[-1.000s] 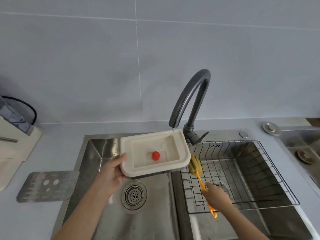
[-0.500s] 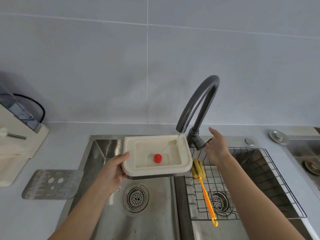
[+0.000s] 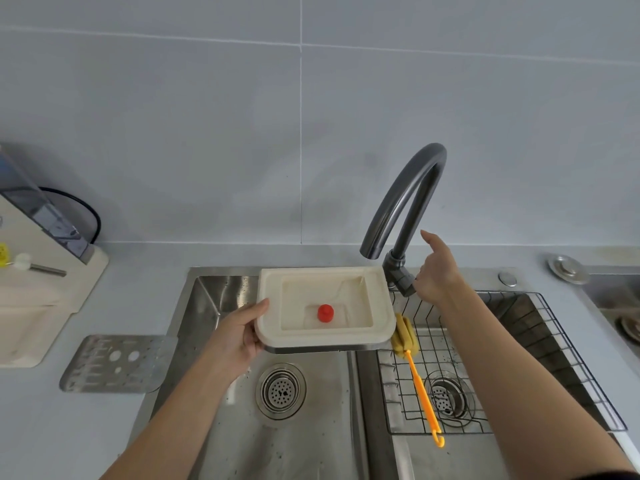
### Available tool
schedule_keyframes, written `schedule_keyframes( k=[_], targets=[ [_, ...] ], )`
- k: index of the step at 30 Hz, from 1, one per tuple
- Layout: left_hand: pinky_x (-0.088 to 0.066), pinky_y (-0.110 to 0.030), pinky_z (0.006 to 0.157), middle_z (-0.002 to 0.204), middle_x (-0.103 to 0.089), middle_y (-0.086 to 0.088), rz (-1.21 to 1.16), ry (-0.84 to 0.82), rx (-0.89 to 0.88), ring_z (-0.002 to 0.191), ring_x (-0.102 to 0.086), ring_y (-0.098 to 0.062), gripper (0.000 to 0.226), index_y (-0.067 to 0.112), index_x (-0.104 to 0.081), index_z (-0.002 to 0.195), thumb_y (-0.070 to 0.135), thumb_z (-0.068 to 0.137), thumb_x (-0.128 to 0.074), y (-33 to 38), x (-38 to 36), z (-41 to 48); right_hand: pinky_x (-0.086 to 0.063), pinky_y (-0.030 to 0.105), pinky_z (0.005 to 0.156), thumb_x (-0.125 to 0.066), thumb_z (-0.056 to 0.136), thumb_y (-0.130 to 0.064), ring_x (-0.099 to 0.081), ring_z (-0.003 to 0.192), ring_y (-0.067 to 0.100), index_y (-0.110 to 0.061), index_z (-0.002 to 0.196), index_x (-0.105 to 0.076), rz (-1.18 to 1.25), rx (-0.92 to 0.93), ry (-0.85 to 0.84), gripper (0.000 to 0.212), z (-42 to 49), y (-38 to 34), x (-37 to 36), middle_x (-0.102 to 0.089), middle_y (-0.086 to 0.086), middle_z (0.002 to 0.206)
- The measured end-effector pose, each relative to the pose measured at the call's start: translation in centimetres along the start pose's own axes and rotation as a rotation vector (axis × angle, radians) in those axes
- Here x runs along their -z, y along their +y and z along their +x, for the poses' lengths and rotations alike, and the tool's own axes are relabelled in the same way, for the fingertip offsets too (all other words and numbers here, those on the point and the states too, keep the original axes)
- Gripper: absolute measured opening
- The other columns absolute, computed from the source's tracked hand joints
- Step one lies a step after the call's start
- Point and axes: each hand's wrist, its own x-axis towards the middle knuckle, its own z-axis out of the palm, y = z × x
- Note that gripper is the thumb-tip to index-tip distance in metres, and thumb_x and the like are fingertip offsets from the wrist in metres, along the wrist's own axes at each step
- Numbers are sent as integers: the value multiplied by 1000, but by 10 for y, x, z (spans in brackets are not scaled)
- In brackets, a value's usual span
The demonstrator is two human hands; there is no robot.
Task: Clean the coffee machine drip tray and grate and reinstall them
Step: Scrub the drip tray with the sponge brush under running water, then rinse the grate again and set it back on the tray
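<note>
The left hand (image 3: 242,332) pinched the left rim of the cream rectangular plastic drip tray (image 3: 325,308), thumb on top and fingers underneath, and held it level just below the spout of the dark grey arched metal tap (image 3: 405,202), probably so that water would land inside the tray and any spill would fall into the stainless steel sink (image 3: 221,299) beneath the tap. A small red round float (image 3: 325,312) stood in the tray's well, in front of the tap's spout; no stream from the spout could be made out. The right hand (image 3: 438,271) rested against the lever at the tap's base, forefinger raised and the other fingers loosely curled beside the lever, holding nothing, seemingly to work the water. The perforated flat metal grate (image 3: 114,363) lay on the grey counter, well to the left of the tap, apparently set aside for its own wash. The yellow sponge brush with an orange handle (image 3: 414,368) lay on the black wire rack (image 3: 519,358) in front of the tap, close by for scrubbing. The cream coffee machine (image 3: 31,271) stood far left of the tap, awaiting both parts
</note>
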Motion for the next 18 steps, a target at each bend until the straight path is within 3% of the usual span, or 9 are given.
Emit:
schedule_keyframes(
  k=[4,6,9,11,13,16,18],
  targets=[
    [-45,-36,69,88,-64,-9,1,3,11,80,-60,-23,11,7,-61,88,11,88,-50,2,-1,-2,-26,33,108,-38,93,-42,-22,140,24,-8,147,-1,-119,-9,-79,74,-10,-1,7,-15,13,154],
    [-45,-35,67,87,-64,-8,3,6,10,78,-59,-23,12,8,-60,87,11,89,-49,4,0,-4,-22,39,111,-38,95,-39,-23,139,27,-8,147,-3,-273,38,-60,70,-14,11,13,-16,15,154],
    [-50,-32,55,86,-64,-7,50,-4,4,76,-60,-22,11,9,-60,88,14,85,-52,7,7,-9,-29,50,108,-41,95,-34,-39,129,34,-29,145,-11,-434,122,-123,59,-30,44,16,-28,9,150],
    [-54,-29,50,87,-65,-7,73,-13,5,77,-61,-23,18,9,-61,90,17,74,-57,12,14,-13,-42,47,98,-44,94,-30,-55,112,31,-37,144,-13,-427,124,-220,59,-45,70,12,-49,4,133],
    [-54,-28,46,86,-65,-8,104,-8,1,75,-62,-23,19,9,-61,91,17,75,-57,19,23,-18,-49,42,90,-42,95,-23,-58,105,29,-38,142,-19,-369,125,-300,55,-60,93,7,-57,-5,110],
    [-54,-26,43,74,-71,-5,172,21,-5,64,-67,-18,14,8,-62,88,15,88,-49,30,36,-27,-53,39,86,-41,95,-12,-59,92,22,-51,119,-38,-351,146,-377,46,-77,119,-3,-56,-2,106],
    [-51,-24,45,78,-68,-5,249,51,0,68,-63,-19,14,8,-61,88,16,88,-50,37,46,-33,-53,41,87,-41,94,-8,-60,91,20,-55,104,-41,-283,99,-413,48,-82,133,-8,-57,2,108]
  ],
)
